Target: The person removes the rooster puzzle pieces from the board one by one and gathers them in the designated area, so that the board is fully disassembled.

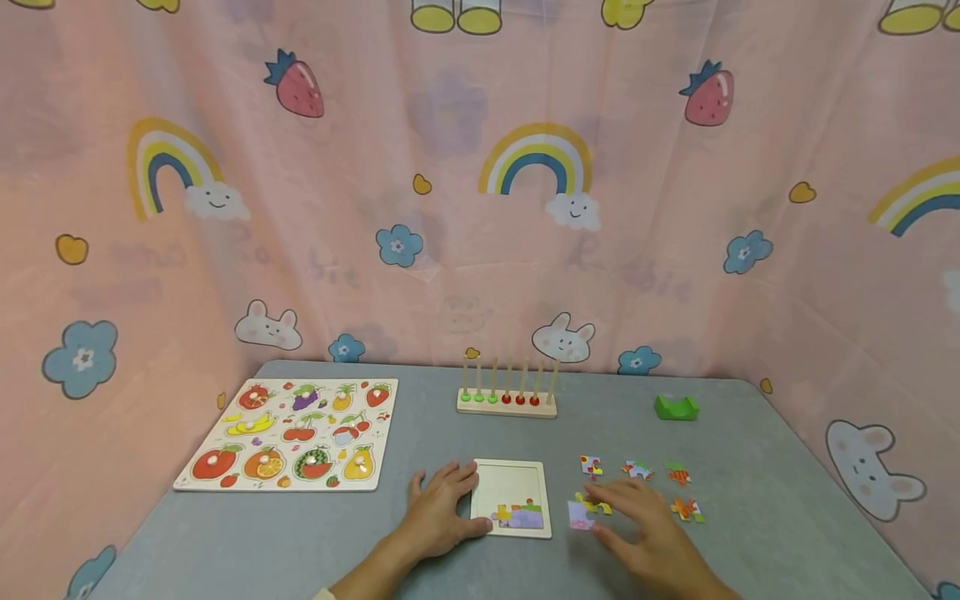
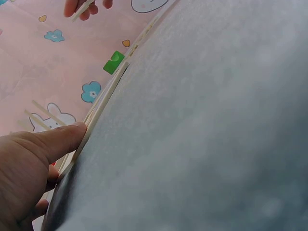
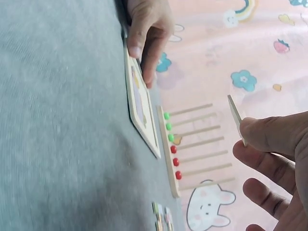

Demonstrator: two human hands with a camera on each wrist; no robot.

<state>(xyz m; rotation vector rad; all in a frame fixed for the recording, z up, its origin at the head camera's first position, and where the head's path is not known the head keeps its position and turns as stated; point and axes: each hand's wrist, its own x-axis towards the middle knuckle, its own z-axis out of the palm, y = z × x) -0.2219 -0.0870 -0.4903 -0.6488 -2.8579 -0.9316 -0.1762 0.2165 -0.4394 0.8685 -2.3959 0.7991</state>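
Note:
My left hand [image 1: 441, 517] holds the left side of a square wooden puzzle tray [image 1: 512, 462], thumb at the near corner and fingertips toward the far corner. Joined purple and yellow puzzle pieces [image 1: 522, 518] lie along the tray's near edge. To the tray's right, my right hand [image 1: 647, 533] pinches a light purple puzzle piece [image 1: 580, 516] between thumb and index finger. The right wrist view shows this piece [image 3: 235, 115] edge-on, held off the table. A yellow puzzle piece [image 1: 602, 507] shows by the index finger, partly hidden.
Several loose puzzle pieces [image 1: 637, 470] lie beyond my right hand. A bead-peg stand [image 1: 507, 408] with green and red beads stands at the back. A green block [image 1: 677, 408] sits at the back right, and a fruit knob-puzzle board [image 1: 288, 435] lies on the left.

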